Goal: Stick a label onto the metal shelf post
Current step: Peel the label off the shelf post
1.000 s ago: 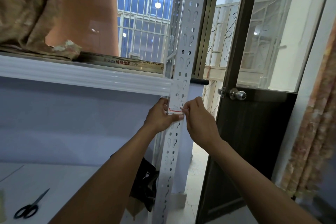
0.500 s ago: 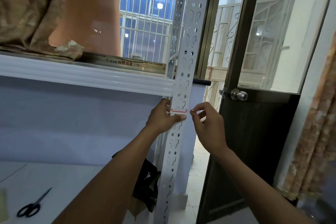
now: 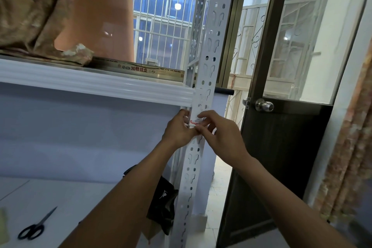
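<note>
A white perforated metal shelf post (image 3: 209, 50) runs up the middle of the head view. A small white label with a red border (image 3: 194, 121) lies on the post just below the shelf edge. My left hand (image 3: 178, 130) grips the post from its left side, thumb on the label's lower edge. My right hand (image 3: 220, 135) is in front of the post, its fingertips on the label's right part. Both hands hide much of the label.
A white shelf board (image 3: 96, 84) carries folded fabric (image 3: 30, 14) and a flat printed box (image 3: 138, 69). Black scissors (image 3: 34, 227) lie on the lower white surface. A dark bag (image 3: 163, 205) hangs by the post. A dark door with a round knob (image 3: 263, 105) stands at right.
My right hand, which had drawn away from the post half a second ago, has come back onto the label. My left hand has stayed on the post.
</note>
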